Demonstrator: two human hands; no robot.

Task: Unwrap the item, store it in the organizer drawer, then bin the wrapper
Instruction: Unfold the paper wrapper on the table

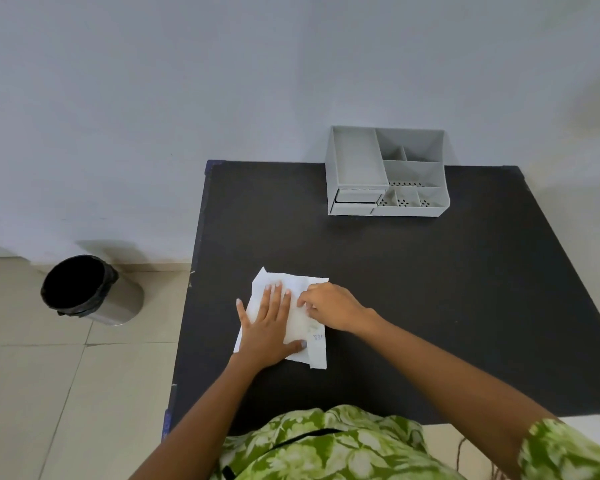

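Head view: black table against a pale wall, white paper bundle lying flat near the front-left part of it. This is the wrapper with the item inside; the item itself is hidden, can't tell what it is. Some small writing on the paper's lower right flap, too small to read.

Left hand lies palm down on the left half of the paper, fingers spread and flat, thumb out along the bottom edge; pressing, not gripping anything. Right hand comes in from the right, fingers curled down at the paper's upper middle, fingertips touching the paper beside the left hand's fingertips. Looks like a pinch at a fold, but whether paper is really caught between the fingers I can't tell.

Grey organizer sits at the far edge of the table by the wall, well apart from the paper. Open compartments on top; small drawer at its lower left front, slightly out.

Bin with a black liner stands on the tiled floor left of the table, lid-less, mouth open.

Green patterned clothing at the bottom of the frame.
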